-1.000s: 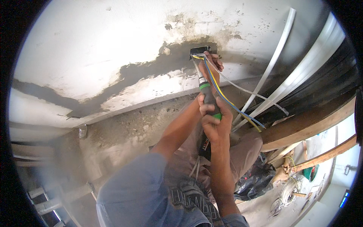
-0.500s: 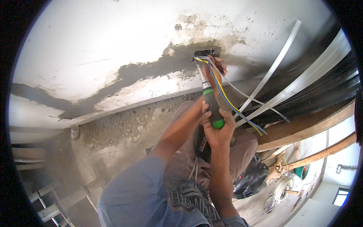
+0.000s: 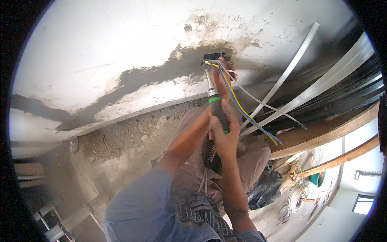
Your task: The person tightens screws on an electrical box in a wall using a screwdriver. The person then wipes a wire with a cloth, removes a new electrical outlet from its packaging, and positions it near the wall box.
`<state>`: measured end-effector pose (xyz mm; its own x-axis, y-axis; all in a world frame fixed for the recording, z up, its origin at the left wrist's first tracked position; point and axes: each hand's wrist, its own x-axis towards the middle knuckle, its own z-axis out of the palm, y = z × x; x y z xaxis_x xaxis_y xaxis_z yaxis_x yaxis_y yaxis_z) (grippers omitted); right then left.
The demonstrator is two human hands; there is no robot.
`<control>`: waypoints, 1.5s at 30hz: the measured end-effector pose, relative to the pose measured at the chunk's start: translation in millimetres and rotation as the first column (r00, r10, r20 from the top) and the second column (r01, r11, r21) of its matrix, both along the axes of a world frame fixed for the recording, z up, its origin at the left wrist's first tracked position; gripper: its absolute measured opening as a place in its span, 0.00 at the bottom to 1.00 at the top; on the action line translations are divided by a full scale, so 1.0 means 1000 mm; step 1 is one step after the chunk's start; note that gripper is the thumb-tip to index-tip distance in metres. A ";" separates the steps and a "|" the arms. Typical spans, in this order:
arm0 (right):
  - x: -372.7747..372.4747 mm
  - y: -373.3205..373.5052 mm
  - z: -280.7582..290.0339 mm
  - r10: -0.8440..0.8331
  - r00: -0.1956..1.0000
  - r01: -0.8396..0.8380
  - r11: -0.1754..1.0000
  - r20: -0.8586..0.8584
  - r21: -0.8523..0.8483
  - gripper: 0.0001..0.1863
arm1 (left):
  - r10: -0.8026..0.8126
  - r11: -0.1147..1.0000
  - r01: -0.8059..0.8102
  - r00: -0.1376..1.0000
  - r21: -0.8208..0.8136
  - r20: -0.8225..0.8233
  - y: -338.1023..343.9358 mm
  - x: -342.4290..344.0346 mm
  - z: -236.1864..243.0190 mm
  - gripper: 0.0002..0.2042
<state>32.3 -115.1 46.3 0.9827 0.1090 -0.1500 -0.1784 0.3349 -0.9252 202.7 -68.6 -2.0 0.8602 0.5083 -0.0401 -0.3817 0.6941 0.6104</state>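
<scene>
My right hand (image 3: 225, 131) is wrapped round the dark handle of a green-banded screwdriver (image 3: 216, 109). Its metal shaft points up toward a dark rectangular wall box (image 3: 213, 58), with the tip just below the box's lower edge. My left hand (image 3: 226, 72) is raised at the right side of that box, fingers curled against it; what they pinch, if anything, is hidden. Blue, yellow and grey electrical wires (image 3: 238, 101) come out of the box. They pass in front of my left hand and hang down to the right.
Grey patched plaster (image 3: 149, 72) runs along the white wall. White plastic trunking lengths (image 3: 290, 66) lean at the right, beside black sheeting (image 3: 322, 109) and wooden beams (image 3: 322, 137). A black plastic bag (image 3: 266, 187) and a coil of cable (image 3: 297, 197) lie at lower right.
My right hand has shifted its grip on the screwdriver handle, now covering more of it. The screwdriver has swung slightly to the left. My left hand stays at the box.
</scene>
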 end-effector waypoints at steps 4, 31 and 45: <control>0.007 -0.006 0.003 0.166 0.934 0.080 0.766 -0.316 0.637 0.27 | 0.028 0.996 -0.026 0.999 0.082 -0.031 0.002 0.005 -0.005 0.17; 0.019 -0.018 0.023 0.222 0.944 -0.082 0.875 -0.245 0.476 0.22 | 0.062 0.995 -0.053 0.991 0.084 -0.117 -0.003 0.008 -0.006 0.20; 0.017 -0.011 0.016 0.218 0.949 -0.081 0.866 -0.229 0.493 0.22 | -0.017 0.999 0.015 0.999 -0.051 -0.032 0.002 -0.002 0.001 0.19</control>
<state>49.2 -126.6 62.0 0.8775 0.3765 -0.2970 -0.4792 0.6668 -0.5708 200.7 -66.4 -1.4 0.8662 0.4909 -0.0934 -0.3508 0.7304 0.5860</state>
